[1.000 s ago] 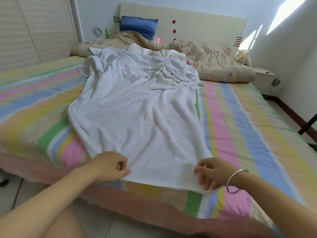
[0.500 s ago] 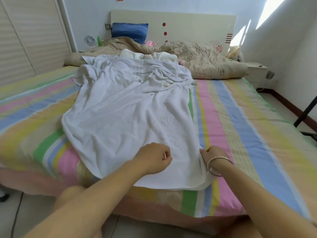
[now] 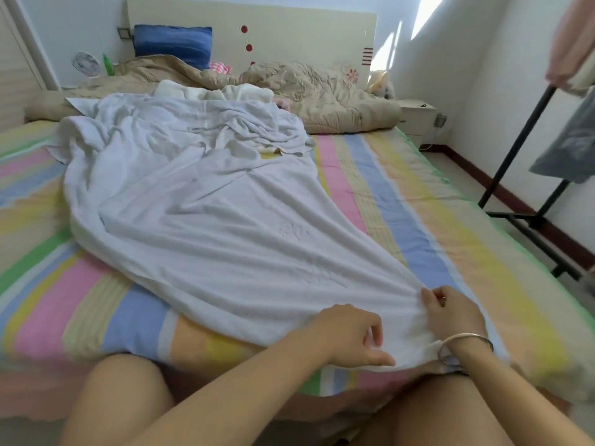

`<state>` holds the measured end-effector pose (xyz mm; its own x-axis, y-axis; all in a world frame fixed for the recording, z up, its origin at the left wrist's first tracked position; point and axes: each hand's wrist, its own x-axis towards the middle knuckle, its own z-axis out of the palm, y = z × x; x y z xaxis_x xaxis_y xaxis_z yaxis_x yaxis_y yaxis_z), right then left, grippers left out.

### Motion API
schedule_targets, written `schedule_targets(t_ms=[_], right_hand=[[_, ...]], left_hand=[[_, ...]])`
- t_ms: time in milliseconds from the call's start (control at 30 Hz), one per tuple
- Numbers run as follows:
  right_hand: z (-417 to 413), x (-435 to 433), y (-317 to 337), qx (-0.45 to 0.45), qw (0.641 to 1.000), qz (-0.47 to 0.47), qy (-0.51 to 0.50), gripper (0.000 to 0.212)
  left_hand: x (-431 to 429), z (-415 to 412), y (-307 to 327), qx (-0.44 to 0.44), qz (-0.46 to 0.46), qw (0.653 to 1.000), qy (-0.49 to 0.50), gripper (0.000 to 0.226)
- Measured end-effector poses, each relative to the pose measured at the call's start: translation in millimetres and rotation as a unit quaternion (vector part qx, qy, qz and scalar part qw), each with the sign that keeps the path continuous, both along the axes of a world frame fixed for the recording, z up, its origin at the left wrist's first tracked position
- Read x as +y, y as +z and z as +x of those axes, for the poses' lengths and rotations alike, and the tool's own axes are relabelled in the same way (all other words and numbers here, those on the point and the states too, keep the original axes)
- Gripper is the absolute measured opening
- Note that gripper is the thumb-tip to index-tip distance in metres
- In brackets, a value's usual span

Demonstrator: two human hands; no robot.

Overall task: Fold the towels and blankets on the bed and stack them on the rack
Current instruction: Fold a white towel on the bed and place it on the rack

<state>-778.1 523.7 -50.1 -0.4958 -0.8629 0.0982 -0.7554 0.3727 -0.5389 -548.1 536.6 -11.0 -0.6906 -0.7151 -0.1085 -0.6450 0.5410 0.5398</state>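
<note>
Step in hand: gathering the near end of the white towel (image 3: 206,239) ahead of the first fold; no fold made yet, nothing on the rack (image 3: 515,175).

Location of towel: spread from centre frame to lower right across the striped bed (image 3: 418,201), far end rumpled at upper centre against a beige quilt (image 3: 322,94); near end drawn to a bunched point at the mattress edge, lower right of centre.

Right hand (image 3: 452,313), lower right, bangle (image 3: 465,344) at the wrist: fingers curled down together, clamped on the bunched towel edge.

Left hand (image 3: 352,336), just beside it at lower centre: resting on the cloth, fingers loosely curled and slightly apart, thumb extended; whether any cloth is pinched underneath cannot be told from this angle.

Next move, by judgement: locate both near corners, separate the hands along the edge to restore width, then carry the edge toward the far end. Requires a firm pinch at each corner and a clean lift, since the far end lies tangled with other pale linen (image 3: 212,91) and may drag.

Rack: black frame at right edge of frame, well apart from the towel, beyond the bed.

Markings: faint embossed motif at mid-towel, illegible. Red dots and stripes on the headboard (image 3: 289,30); no readable writing or brand.
</note>
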Motion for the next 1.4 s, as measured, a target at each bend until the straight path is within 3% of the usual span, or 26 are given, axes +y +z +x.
schedule_targets(t_ms=[167, 333, 467, 600, 700, 933, 1033, 1133, 1233, 1333, 1400], right_hand=[[-7.9, 6.0, -1.7, 0.022, 1.000, 0.017, -0.013, 0.030], [-1.7, 1.2, 3.4, 0.069, 0.994, 0.090, 0.002, 0.034], [4.8, -3.8, 8.6, 0.060, 0.992, 0.110, 0.004, 0.041], [1.1, -7.6, 5.9, 0.038, 0.994, 0.097, 0.018, 0.036], [-3.9, -9.6, 3.3, 0.028, 0.998, 0.050, 0.021, 0.035], [-62.9, -5.8, 25.3, 0.063, 0.998, -0.008, -0.018, 0.029], [-101.5, 8.0, 22.8, 0.078, 0.995, 0.025, -0.057, 0.031], [-118.3, 27.0, 12.7, 0.080, 0.992, 0.050, -0.084, 0.037], [-117.3, 36.0, 5.4, 0.079, 0.991, 0.082, -0.072, 0.036], [-112.8, 28.7, 10.1, 0.090, 0.988, 0.110, -0.058, 0.028], [-106.7, 14.4, 17.8, 0.089, 0.986, 0.138, -0.024, 0.022]], left_hand=[[3.5, 5.9, -6.0, 0.002, 0.015, 1.000, -0.011, 0.034], [-8.3, 51.7, -9.0, 0.037, 0.031, 0.997, 0.063, 0.031], [-12.9, 73.2, -5.1, 0.034, -0.009, 0.992, 0.124, 0.029], [-12.2, 83.7, -1.2, 0.001, 0.078, 0.995, 0.060, 0.041], [-16.7, 87.8, 3.9, -0.010, 0.122, 0.992, 0.015, 0.025], [-13.8, 18.1, -1.3, 0.033, 0.177, 0.984, -0.013, 0.016], [-3.7, -21.9, -8.6, 0.056, 0.196, 0.979, -0.028, 0.018], [6.1, -50.4, -17.0, 0.030, 0.158, 0.986, -0.051, 0.019], [9.2, -57.2, -17.3, -0.009, 0.128, 0.989, -0.069, 0.022], [-1.9, -47.4, -4.0, 0.018, 0.191, 0.980, -0.052, 0.028], [-24.2, -39.7, 6.2, 0.041, 0.175, 0.984, -0.007, 0.027]])
